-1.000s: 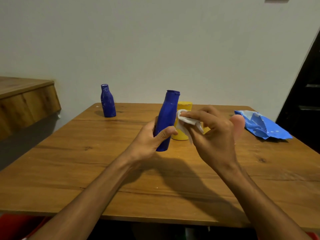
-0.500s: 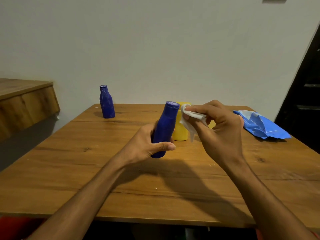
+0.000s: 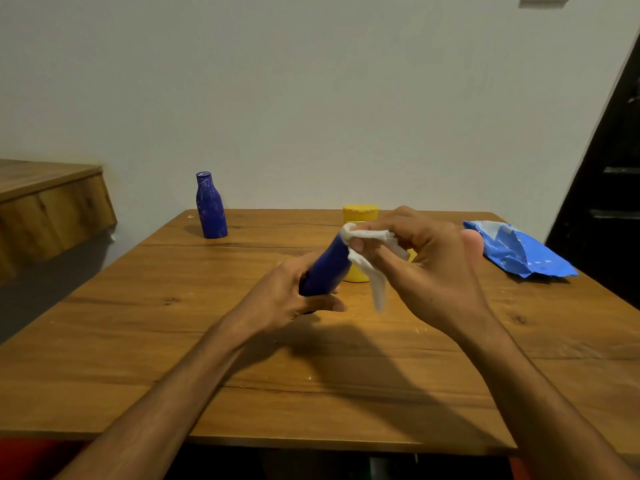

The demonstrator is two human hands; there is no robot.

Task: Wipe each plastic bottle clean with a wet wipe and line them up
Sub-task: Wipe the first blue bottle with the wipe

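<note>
Well to the left of the left hand and beyond it, a standing blue bottle [image 3: 211,206] is upright near the back edge of the table [image 3: 311,393], apart from everything else. The left hand [image 3: 287,299] grips the lower body of the held bottle [image 3: 329,268], fingers and thumb curled round it. The bottle's long axis leans up and to the right, so its top points at the other hand. There the right hand [image 3: 429,271] pinches the wet wipe [image 3: 370,268] over the bottle's top end, and the loose tail hangs between the two hands. The cap is hidden under the wipe, so whether it is fully covered cannot be told. A yellow bottle [image 3: 360,214] stands just behind the held one, partly masked by it. Right of the right hand, well apart, lies a blue wipe packet [image 3: 516,251]. Bare wood beyond the left hand, towards the standing bottle, looks the likeliest room for a row.
</note>
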